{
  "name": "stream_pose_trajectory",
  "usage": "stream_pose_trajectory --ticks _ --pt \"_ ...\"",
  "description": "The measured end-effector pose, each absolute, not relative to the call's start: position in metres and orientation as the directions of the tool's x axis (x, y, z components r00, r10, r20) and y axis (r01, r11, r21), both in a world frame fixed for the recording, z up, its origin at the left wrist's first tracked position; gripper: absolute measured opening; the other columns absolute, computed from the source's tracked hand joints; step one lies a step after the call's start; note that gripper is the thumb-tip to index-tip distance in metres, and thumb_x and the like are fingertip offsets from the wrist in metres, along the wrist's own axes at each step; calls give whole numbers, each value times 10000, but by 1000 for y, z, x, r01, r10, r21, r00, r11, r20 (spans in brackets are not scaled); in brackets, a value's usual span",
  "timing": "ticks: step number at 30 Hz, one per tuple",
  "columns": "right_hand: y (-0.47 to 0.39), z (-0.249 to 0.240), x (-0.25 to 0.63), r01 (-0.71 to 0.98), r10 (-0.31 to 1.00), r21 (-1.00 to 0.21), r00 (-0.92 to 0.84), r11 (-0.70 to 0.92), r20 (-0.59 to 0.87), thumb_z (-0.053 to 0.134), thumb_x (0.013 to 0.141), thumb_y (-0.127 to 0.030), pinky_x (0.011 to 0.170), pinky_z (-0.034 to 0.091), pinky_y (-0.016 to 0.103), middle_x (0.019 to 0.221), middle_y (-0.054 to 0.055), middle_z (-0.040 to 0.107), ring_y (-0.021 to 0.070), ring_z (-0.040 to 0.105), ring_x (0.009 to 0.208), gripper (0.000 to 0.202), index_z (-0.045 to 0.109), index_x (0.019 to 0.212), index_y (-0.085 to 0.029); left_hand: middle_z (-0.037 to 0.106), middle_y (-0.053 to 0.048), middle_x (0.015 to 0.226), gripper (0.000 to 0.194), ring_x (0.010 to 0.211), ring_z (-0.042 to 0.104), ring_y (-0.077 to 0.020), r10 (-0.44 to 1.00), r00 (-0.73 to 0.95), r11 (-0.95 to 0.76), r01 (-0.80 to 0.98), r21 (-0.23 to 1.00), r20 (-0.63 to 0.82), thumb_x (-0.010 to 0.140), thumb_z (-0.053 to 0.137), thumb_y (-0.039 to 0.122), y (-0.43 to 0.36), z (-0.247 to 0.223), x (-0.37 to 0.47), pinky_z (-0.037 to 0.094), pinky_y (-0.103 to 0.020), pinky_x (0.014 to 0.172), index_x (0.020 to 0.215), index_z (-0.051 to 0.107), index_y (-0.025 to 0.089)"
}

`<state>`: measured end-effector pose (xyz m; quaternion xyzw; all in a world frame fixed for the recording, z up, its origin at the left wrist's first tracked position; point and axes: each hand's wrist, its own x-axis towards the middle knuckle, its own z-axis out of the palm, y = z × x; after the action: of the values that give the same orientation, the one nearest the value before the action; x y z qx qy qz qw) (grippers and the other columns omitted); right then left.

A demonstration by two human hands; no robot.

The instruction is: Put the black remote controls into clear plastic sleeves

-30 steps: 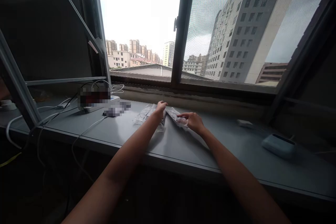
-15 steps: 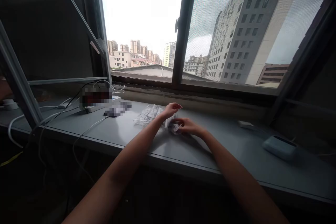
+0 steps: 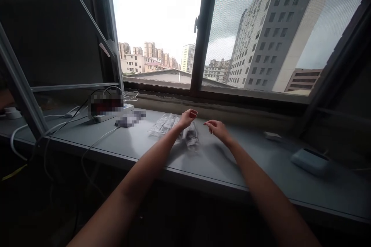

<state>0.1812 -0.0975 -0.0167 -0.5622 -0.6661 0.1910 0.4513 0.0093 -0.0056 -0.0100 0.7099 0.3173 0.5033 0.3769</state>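
Observation:
My left hand (image 3: 188, 118) is raised over the back end of a clear plastic packet (image 3: 191, 139) with something dark inside. Its fingers are curled but apart, and nothing shows in them. To the right of the packet, my right hand (image 3: 217, 129) hovers above the desk with its fingers loosely bent and holds nothing. More clear plastic packets (image 3: 164, 124) lie side by side to the left, partly behind my left forearm.
On the grey desk (image 3: 130, 142), a blurred item sits on a white power strip (image 3: 128, 108), beside a phone-like object (image 3: 126, 120) with a cable. At right are a small white box (image 3: 272, 136) and a blue-grey case (image 3: 310, 161). A metal frame (image 3: 21, 81) stands at left.
My right hand has let go of the packet and moved up and to the right. The packet now lies flat on the desk. My left hand has risen slightly.

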Motion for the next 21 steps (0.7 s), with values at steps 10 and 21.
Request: stream_pose_trajectory --ticks 10,21 --pt "-102 -20 186 886 988 -464 53 22 147 509 881 -334 579 386 250 702 -1 723 120 571 520 281 742 999 -229 706 -62 771 243 760 675 -186 749 435 -572 44 819 500 643 614 -30 -6 -13 14 540 -365 844 778 687 158" --pt "-108 -14 183 902 997 -432 31 5 76 510 917 -321 591 387 232 744 -21 721 101 572 542 274 734 1055 -244 732 -66 817 231 782 685 -143 638 492 -726 128 675 593 712 555 -38 -9 -17 21 551 -260 770 804 703 114"
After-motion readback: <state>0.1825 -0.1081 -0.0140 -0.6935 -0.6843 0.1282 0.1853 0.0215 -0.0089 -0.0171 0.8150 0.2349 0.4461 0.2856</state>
